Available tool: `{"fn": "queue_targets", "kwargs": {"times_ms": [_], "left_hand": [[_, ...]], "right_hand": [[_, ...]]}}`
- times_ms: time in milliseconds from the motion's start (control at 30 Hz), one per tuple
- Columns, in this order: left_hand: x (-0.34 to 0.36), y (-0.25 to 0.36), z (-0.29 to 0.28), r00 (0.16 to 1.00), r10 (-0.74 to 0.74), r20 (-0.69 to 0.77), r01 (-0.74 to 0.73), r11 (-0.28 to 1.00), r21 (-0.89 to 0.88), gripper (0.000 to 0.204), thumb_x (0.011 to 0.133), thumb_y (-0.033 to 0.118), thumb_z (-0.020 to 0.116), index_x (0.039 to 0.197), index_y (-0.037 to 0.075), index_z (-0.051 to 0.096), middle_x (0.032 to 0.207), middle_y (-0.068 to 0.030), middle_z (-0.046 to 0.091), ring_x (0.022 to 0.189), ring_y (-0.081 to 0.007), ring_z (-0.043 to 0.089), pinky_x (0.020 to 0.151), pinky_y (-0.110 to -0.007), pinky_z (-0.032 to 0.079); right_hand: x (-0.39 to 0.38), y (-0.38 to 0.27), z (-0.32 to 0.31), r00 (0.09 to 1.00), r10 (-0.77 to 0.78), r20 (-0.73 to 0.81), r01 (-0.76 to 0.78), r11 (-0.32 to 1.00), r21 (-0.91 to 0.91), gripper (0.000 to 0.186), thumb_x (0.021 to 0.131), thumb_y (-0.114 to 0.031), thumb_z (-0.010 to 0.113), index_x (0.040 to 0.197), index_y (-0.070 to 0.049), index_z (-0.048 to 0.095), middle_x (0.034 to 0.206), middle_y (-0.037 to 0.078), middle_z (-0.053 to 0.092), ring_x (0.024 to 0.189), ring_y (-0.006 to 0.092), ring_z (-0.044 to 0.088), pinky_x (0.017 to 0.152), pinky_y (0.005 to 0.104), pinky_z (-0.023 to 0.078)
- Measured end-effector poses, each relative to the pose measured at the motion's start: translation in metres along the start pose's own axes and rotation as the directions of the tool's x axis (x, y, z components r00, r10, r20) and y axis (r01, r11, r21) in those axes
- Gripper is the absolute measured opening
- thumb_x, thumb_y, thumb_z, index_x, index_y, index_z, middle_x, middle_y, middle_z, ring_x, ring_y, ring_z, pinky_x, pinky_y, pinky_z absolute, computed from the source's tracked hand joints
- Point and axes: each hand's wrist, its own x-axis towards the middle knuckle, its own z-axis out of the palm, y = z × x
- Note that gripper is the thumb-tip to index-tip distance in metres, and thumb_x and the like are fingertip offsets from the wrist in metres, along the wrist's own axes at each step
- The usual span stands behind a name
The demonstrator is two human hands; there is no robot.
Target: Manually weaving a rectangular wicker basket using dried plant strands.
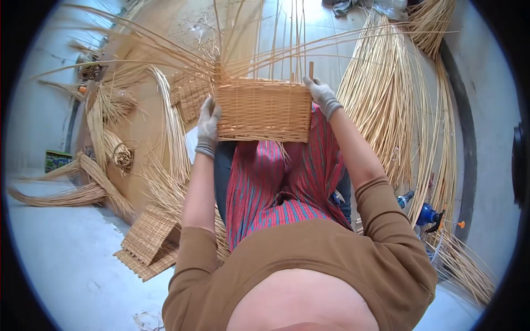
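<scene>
A rectangular wicker basket (pixel 264 112), partly woven, is held up above my lap between both hands. Long loose wicker strands fan out from its far edge, and short wooden stakes stand up at its far corners. My left hand (pixel 208 126), in a grey-white glove, grips the basket's left side. At the far right corner, close to a stake, my right hand (pixel 321 95) is closed on the basket's edge in a matching glove. The fingertips behind the basket are hidden. A striped red apron (pixel 276 193) covers my legs under it.
Long bundles of wicker strands (pixel 381 94) lie along the right. Smaller tied bundles (pixel 118 151) sit at the left. Woven panels (pixel 149 234) rest at the lower left, another woven piece (pixel 190 94) behind the left hand. A blue bottle-like object (pixel 426 215) stands near my right elbow.
</scene>
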Motion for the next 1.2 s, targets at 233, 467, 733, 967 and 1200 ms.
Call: {"fn": "queue_targets", "kwargs": {"times_ms": [233, 467, 733, 967, 1200], "left_hand": [[-0.001, -0.023, -0.02, 0.942, -0.023, -0.335, 0.055, 0.995, 0.086, 0.049, 0.104, 0.009, 0.068, 0.147, -0.006, 0.051, 0.142, -0.0168, 0.063, 0.129, -0.0238, 0.061, 0.114, -0.036, 0.046], [0.018, -0.036, 0.003, 0.874, 0.114, -0.472, 0.19, 0.814, 0.549, 0.047, 0.096, 0.017, 0.077, 0.135, -0.002, 0.061, 0.133, -0.0188, 0.066, 0.124, -0.0295, 0.063, 0.11, -0.04, 0.048], [0.07, 0.0, 0.096, 0.919, 0.302, 0.252, -0.319, 0.199, 0.926, 0.085, 0.088, 0.045, 0.08, 0.159, 0.014, 0.044, 0.143, -0.0146, 0.061, 0.132, -0.0343, 0.057, 0.118, -0.046, 0.037], [0.09, 0.01, 0.096, 0.937, 0.037, 0.347, -0.348, 0.179, 0.92, 0.086, 0.079, 0.056, 0.083, 0.149, 0.014, 0.055, 0.141, -0.01, 0.063, 0.132, -0.0321, 0.057, 0.116, -0.046, 0.039], [0.083, -0.005, 0.096, 0.919, 0.159, 0.36, -0.384, 0.169, 0.908, 0.074, 0.081, 0.052, 0.081, 0.14, 0.013, 0.061, 0.134, -0.0093, 0.065, 0.127, -0.031, 0.059, 0.109, -0.046, 0.043]], "right_hand": [[0.041, -0.02, 0.078, 0.987, -0.104, -0.123, 0.155, 0.817, 0.555, 0.042, 0.1, -0.041, 0.074, 0.105, 0.001, 0.074, 0.082, 0.001, 0.065, 0.072, 0.0108, 0.05, 0.067, 0.0323, 0.046], [0.099, -0.07, 0.107, 0.969, -0.223, -0.106, 0.246, 0.905, 0.347, 0.045, 0.099, -0.042, 0.074, 0.103, 0.003, 0.074, 0.082, 0.006, 0.066, 0.077, 0.0146, 0.058, 0.073, 0.0342, 0.049], [0.077, -0.061, 0.089, 0.826, -0.526, -0.203, 0.453, 0.834, -0.315, 0.045, 0.1, -0.042, 0.07, 0.127, -0.005, 0.07, 0.126, 0.02, 0.066, 0.116, 0.0344, 0.061, 0.104, 0.0476, 0.044], [0.041, -0.085, 0.092, 0.605, -0.778, 0.169, 0.636, 0.344, -0.691, 0.055, 0.094, -0.05, 0.071, 0.142, -0.024, 0.067, 0.134, 0.016, 0.065, 0.133, 0.0325, 0.055, 0.125, 0.0538, 0.027], [0.04, -0.079, 0.09, 0.607, -0.774, 0.179, 0.67, 0.377, -0.64, 0.043, 0.093, -0.052, 0.072, 0.122, -0.02, 0.074, 0.107, 0.007, 0.07, 0.113, 0.028, 0.063, 0.123, 0.0546, 0.029]]}}
